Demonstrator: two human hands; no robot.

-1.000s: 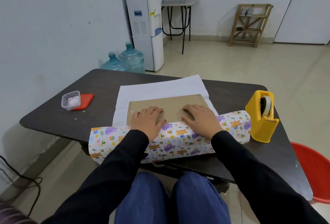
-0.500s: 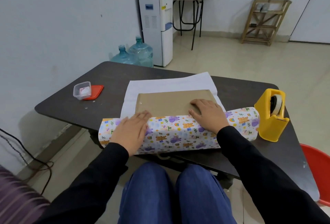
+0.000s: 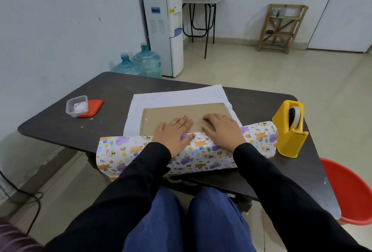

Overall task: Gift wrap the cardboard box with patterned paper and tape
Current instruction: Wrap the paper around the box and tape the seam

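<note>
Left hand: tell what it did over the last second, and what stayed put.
The left hand slid left along the patterned paper, then returned to the middle, flat across paper and cardboard box. The right hand stayed pressing there; tape dispenser unmoved.

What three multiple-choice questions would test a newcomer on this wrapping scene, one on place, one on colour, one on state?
1. Where does the tape dispenser stand? A. on the floor B. just right of the patterned paper C. on the person's lap
2. What colour is the lid by the small clear tub? A. red B. green C. white
3. How do the left hand and right hand lie? A. gripping scissors B. curled into fists C. flat on the cardboard box and the paper's edge

Answers: 1 B, it stands at the paper's right end. 2 A, the lid is plainly red. 3 C, both palms press down, holding nothing.
</note>
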